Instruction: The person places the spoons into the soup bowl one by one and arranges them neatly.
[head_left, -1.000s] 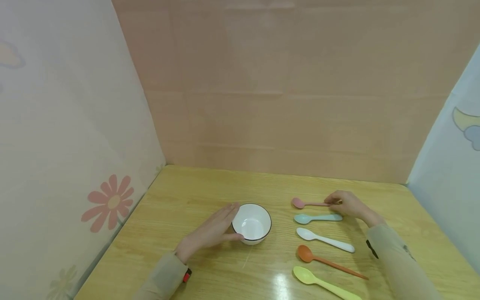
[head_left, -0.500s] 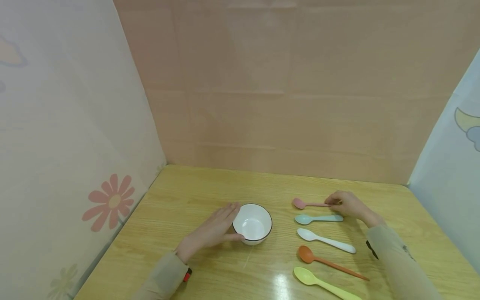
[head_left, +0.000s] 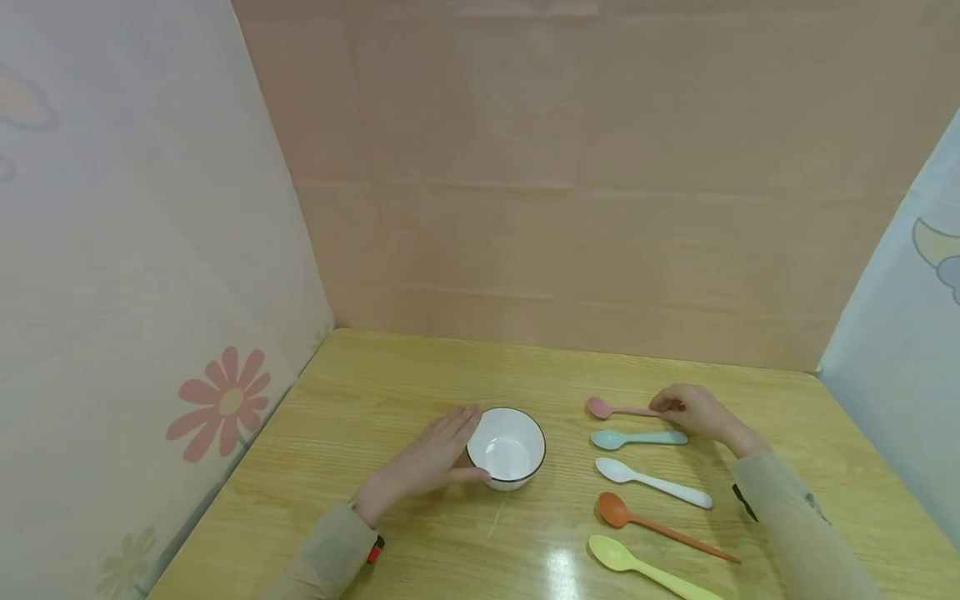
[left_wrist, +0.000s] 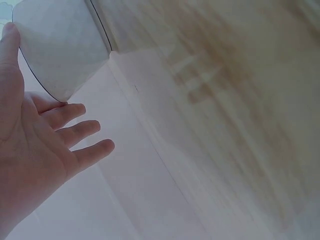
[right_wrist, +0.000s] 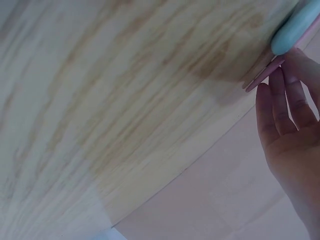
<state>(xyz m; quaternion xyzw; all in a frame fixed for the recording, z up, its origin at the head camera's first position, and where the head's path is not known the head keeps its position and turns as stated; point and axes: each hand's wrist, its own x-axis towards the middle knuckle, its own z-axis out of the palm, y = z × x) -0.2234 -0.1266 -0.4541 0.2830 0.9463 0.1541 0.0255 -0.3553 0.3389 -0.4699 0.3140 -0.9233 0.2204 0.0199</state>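
Left hand: at the left side of a white bowl, grip wide, thumb and fingers spread apart. Thumb lies along the near side of the dark rim, fingertips at the far left. Left wrist view: thumb and one finger meet the bowl on opposite sides, three other fingers fanned out beyond it. Bowl upright on the wood-grain counter, about mid-width, mouth up.

Right hand: grip narrow, thumb and fingertips pinching the handle end of a pink spoon. Spoon is the farthest of five, to the right of the bowl and apart from it, its head pointing left. Right wrist view: tip of the pink handle sticks out past the pinch; cannot tell whether that end is raised off the counter.

Other spoons, in a column toward the near edge, all heads left: light blue, its handle end just beside the right thumb, contact unclear; then white; orange, with a thin handle; yellow, nearest, handle running to the lower edge of the head view. The lower three slant, handles toward the near right.

Both sleeves beige. Tan backdrop behind; pale left panel with a red flower.
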